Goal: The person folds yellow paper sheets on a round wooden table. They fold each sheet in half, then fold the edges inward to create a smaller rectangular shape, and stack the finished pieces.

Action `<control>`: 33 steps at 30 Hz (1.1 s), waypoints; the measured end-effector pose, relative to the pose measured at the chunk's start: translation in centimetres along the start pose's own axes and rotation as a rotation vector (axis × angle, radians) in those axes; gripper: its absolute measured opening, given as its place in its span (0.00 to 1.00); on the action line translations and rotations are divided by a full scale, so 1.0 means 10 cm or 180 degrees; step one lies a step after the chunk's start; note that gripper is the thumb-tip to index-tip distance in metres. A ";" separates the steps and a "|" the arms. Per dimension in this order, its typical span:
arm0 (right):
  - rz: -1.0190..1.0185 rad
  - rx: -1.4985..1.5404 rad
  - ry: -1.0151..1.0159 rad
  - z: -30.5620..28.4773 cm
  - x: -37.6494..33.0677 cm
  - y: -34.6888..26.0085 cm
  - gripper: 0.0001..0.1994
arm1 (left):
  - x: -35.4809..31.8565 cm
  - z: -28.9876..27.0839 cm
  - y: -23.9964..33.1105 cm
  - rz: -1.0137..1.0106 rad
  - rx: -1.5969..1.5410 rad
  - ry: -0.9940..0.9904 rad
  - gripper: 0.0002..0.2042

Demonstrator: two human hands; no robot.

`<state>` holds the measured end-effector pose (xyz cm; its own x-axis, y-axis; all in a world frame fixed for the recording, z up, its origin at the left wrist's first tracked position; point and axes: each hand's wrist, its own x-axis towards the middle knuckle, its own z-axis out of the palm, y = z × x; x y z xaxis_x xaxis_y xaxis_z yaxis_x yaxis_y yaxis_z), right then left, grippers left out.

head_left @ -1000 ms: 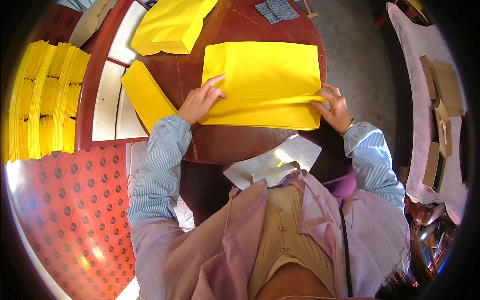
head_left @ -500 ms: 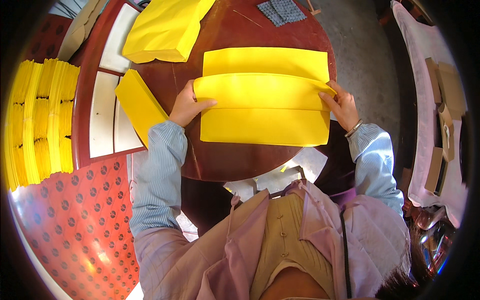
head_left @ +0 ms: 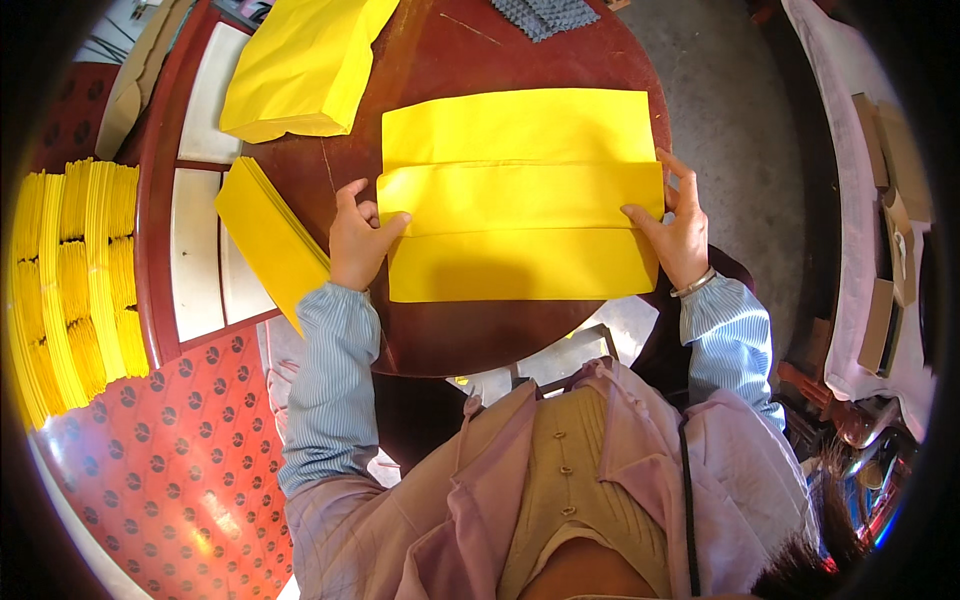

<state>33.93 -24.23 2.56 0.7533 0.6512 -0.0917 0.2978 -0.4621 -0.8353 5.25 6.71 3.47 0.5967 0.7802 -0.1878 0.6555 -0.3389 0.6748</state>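
Observation:
A yellow folded paper piece [head_left: 520, 195] lies across a larger yellow paper sheet [head_left: 520, 125] on the round dark-red table. The sheet shows beyond it on the far and near sides. At its left end my left hand [head_left: 362, 240] rests its thumb on the folded piece, the other fingers loosely bent beside the edge. At the right end my right hand [head_left: 680, 225] has its thumb on the piece, and its index finger stretches away past the edge. Neither hand pinches the paper. A shadow falls on the near part of the sheet.
A thick yellow paper stack [head_left: 300, 70] sits at the far left of the table [head_left: 450, 340], a narrower yellow stack [head_left: 265, 235] nearer me. Grey textured pads [head_left: 545, 15] lie at the far edge. Bundled yellow papers [head_left: 75, 290] stand far left. Cardboard boxes [head_left: 895, 240] are at right.
The folded piece, raised and bowed between my hands earlier, now lies flat on the sheet. My fingers have loosened from its ends. The view has shifted a little.

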 end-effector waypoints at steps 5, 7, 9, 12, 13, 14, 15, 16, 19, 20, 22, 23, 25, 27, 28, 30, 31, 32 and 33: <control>0.0038 0.0104 0.0113 0.05 -0.01 0.05 0.37 | -0.01 0.08 -0.11 0.0144 -0.0446 0.0084 0.38; 0.0011 0.0090 0.0132 0.06 -0.01 0.05 0.37 | -0.01 0.09 -0.14 0.0051 -0.0938 0.0084 0.37; 0.0009 0.0051 0.0156 0.06 -0.01 0.04 0.37 | -0.02 0.10 -0.13 0.0112 -0.0797 0.0132 0.37; 0.0138 0.0044 0.0125 0.06 -0.02 0.01 0.37 | -0.05 0.10 -0.09 0.0179 -0.0287 0.0207 0.38; 0.0138 0.0046 0.0129 0.06 -0.02 0.00 0.37 | -0.05 0.10 -0.06 0.0231 -0.0076 0.0232 0.38; 0.0150 0.0043 0.0134 0.06 -0.02 -0.01 0.37 | -0.06 0.10 -0.04 0.0180 0.0011 0.0244 0.38; 0.0194 0.0042 0.0146 0.05 -0.02 -0.02 0.37 | -0.07 0.09 -0.01 0.0155 0.0078 0.0252 0.38; 0.0207 0.0037 0.0136 0.05 -0.02 -0.03 0.37 | -0.07 0.09 0.02 0.0248 0.0120 0.0292 0.39; 0.0280 0.0049 0.0102 0.05 -0.02 -0.03 0.37 | -0.07 0.07 0.13 0.0026 0.0244 0.0196 0.39; 0.0268 0.0057 0.0094 0.05 -0.02 -0.03 0.37 | -0.07 0.08 0.17 0.0157 0.0279 0.0217 0.38; 0.0147 0.0032 0.0150 0.06 -0.01 -0.01 0.38 | -0.08 0.10 0.26 0.0179 0.0464 0.0217 0.38; 0.0037 -0.0001 0.0214 0.08 -0.01 0.00 0.38 | -0.10 0.12 0.29 0.0817 0.0983 0.0667 0.38; -0.0137 -0.0075 0.0293 0.09 0.01 0.01 0.39 | -0.14 0.16 0.33 0.1822 0.2069 0.1512 0.38; -0.0166 -0.0166 0.0307 0.09 0.00 0.02 0.39 | -0.14 0.21 0.34 0.2236 0.1982 0.1275 0.29; -0.0115 -0.0076 0.0235 0.09 -0.01 0.02 0.39 | -0.13 0.26 0.34 0.2446 0.1907 0.1026 0.26; 0.0071 0.0092 0.0095 0.08 -0.03 0.00 0.39 | -0.17 0.38 0.35 0.1754 0.1214 0.0123 0.17; 0.0148 0.0095 0.0096 0.07 -0.04 -0.01 0.39 | -0.18 0.45 0.36 0.1665 0.1036 0.0334 0.18; 0.0139 0.0112 0.0097 0.08 -0.04 -0.02 0.39 | -0.18 0.54 0.39 0.1496 0.0929 0.0396 0.20; 0.0017 0.0147 0.0097 0.09 -0.05 -0.03 0.39 | -0.19 0.64 0.42 0.1188 0.0789 0.0560 0.21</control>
<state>33.00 -23.87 2.39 0.7726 0.6298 -0.0804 0.2667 -0.4368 -0.8591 9.79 0.44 2.06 0.7390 0.6512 0.1728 0.5148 -0.7112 0.4788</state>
